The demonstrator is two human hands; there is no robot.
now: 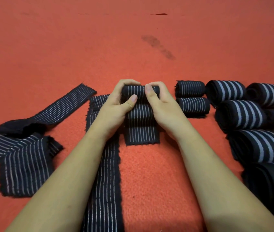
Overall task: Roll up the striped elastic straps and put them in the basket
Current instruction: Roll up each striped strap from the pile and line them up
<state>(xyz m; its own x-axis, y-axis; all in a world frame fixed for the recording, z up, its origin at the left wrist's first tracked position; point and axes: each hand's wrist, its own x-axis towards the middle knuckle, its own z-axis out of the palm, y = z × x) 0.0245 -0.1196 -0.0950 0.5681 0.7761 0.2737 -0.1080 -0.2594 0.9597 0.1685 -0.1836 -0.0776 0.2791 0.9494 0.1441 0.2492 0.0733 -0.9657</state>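
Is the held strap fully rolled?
Partly: left hand and right hand grip the strap at its rolled far end; the near end lies flat.

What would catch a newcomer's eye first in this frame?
At the centre, the left hand and right hand grip a half-rolled thin-striped strap on the red floor. To the right sits a cluster of finished rolls, several with broader stripes. To the left, flat unrolled straps lie spread out.
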